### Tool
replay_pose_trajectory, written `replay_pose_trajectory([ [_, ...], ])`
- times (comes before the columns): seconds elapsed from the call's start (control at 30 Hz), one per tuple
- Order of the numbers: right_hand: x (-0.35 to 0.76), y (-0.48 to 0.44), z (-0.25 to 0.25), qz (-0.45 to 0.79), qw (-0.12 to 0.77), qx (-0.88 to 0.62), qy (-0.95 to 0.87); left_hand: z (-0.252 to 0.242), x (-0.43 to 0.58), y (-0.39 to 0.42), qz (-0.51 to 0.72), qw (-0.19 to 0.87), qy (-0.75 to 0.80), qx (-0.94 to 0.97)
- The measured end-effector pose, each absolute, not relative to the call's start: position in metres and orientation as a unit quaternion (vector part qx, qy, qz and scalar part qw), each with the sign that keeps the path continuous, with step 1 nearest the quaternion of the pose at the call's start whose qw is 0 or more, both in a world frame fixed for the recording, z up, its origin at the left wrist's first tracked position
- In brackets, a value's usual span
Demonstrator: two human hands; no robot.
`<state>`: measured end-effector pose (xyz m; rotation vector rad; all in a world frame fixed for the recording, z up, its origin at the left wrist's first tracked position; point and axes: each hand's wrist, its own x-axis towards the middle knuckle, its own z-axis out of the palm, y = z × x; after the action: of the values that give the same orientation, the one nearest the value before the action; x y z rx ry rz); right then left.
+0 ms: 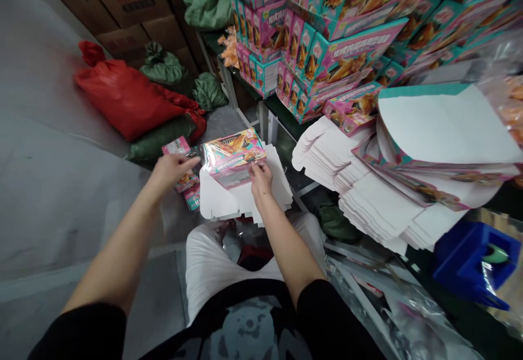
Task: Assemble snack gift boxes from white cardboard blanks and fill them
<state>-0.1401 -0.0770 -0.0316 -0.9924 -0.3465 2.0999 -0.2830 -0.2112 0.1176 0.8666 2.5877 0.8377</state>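
A pink and teal printed box (233, 153) lies over a stack of white flat cartons (220, 199) above my lap. My right hand (260, 177) pinches the box's lower right edge with closed fingers. Just off the box's left end, my left hand (169, 170) has its thumb and fingers pressed together at a dark strip; what it grips there is too small to make out. Beneath and beside that hand are more pink printed packs (191, 195).
Stacked printed boxes (339, 60) rise at the back right. Flat cartons (376, 202) and a blue tape dispenser (476, 262) occupy the right bench. Red sack (118, 96), green sacks (210, 90) and brown cartons (131, 0) stand at the upper left.
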Motion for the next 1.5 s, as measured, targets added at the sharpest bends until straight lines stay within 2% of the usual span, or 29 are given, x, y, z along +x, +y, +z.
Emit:
replay_pose_trajectory([
  [0.07, -0.14, -0.076, -0.032, 0.83, 0.382, -0.383, -0.135, 0.125, -0.282, -0.179, 0.237, 0.064, 0.861, 0.445],
  [0.13, -0.139, -0.075, -0.032, 0.836, 0.379, -0.374, -0.134, 0.114, -0.273, -0.14, 0.131, 0.053, 0.796, 0.588],
  [0.23, -0.138, -0.074, -0.032, 0.844, 0.376, -0.36, -0.131, 0.079, -0.263, -0.098, -0.008, 0.109, 0.779, 0.618],
  [0.37, -0.139, -0.073, -0.034, 0.853, 0.368, -0.347, -0.125, 0.049, -0.266, -0.091, -0.084, 0.126, 0.773, 0.616],
  [0.83, -0.136, -0.077, -0.039, 0.864, 0.381, -0.316, -0.097, 0.056, -0.262, -0.093, -0.106, 0.144, 0.776, 0.605],
  [1.13, -0.121, -0.076, -0.042, 0.904, 0.332, -0.257, -0.084, 0.053, -0.261, -0.095, -0.088, 0.144, 0.786, 0.595],
  [1.3, -0.125, -0.075, -0.048, 0.903, 0.321, -0.275, -0.074, 0.054, -0.259, -0.095, -0.082, 0.139, 0.786, 0.597],
  [1.5, -0.136, -0.073, -0.05, 0.88, 0.349, -0.304, -0.103, 0.053, -0.26, -0.096, -0.08, 0.142, 0.785, 0.598],
])
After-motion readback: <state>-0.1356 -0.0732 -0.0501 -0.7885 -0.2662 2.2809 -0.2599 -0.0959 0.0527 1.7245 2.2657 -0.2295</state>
